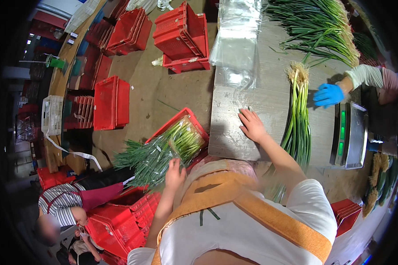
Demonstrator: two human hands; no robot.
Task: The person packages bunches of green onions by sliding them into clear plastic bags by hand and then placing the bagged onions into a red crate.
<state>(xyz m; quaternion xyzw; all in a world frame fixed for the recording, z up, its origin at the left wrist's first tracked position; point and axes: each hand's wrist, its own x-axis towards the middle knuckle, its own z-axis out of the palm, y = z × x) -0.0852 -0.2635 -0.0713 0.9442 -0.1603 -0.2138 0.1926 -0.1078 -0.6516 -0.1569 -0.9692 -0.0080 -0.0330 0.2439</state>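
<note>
Bagged green onions (185,137) lie in a red plastic crate (189,114) left of the table, their leaves hanging over its side. My left hand (174,174) is at the near edge of this bagged pile; whether it grips the film cannot be told. My right hand (253,126) rests on the metal-topped table (225,139), fingers somewhat spread and holding nothing. To its right lies a loose bunch of green onions (298,116), roots pointing away from me and leaves past the table's near edge. Clear plastic bags (238,49) are stacked beyond my right hand.
A co-worker's blue-gloved hand (328,95) is right of the loose bunch, near a digital scale (355,135). More green onions (331,33) cover the far right. Red crates (182,36) stand on the floor; others (119,225) are at lower left, beside a person in stripes (61,202).
</note>
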